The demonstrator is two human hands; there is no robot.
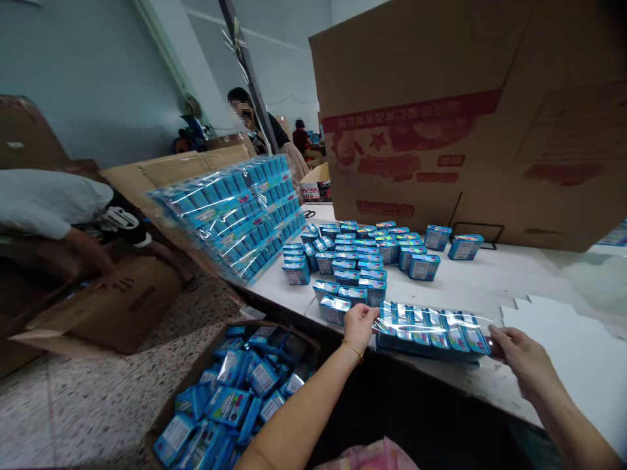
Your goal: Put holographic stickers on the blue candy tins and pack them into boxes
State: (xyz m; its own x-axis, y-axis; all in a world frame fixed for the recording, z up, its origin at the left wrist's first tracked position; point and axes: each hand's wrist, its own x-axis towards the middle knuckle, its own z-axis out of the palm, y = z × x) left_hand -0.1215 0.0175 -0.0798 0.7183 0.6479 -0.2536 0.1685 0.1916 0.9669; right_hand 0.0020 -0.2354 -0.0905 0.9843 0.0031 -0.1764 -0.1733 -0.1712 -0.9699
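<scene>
A row of blue packs (425,329) stands side by side at the table's front edge, with shiny clear plastic film (443,316) stretched over the top. My left hand (359,328) pinches the film at the row's left end. At the opposite end, the fingers of my right hand (522,358) are closed on the film too. Just behind my left hand, a cluster of loose blue packs (349,264) stands upright on the white table (490,277).
Film-wrapped blue packs (235,212) are stacked at the table's left end. A huge cardboard box (431,78) rises behind. White card sheets (563,346) lie at right. Below left, an open carton (164,414) holds loose packs. A co-worker (53,202) bends over another carton (132,303).
</scene>
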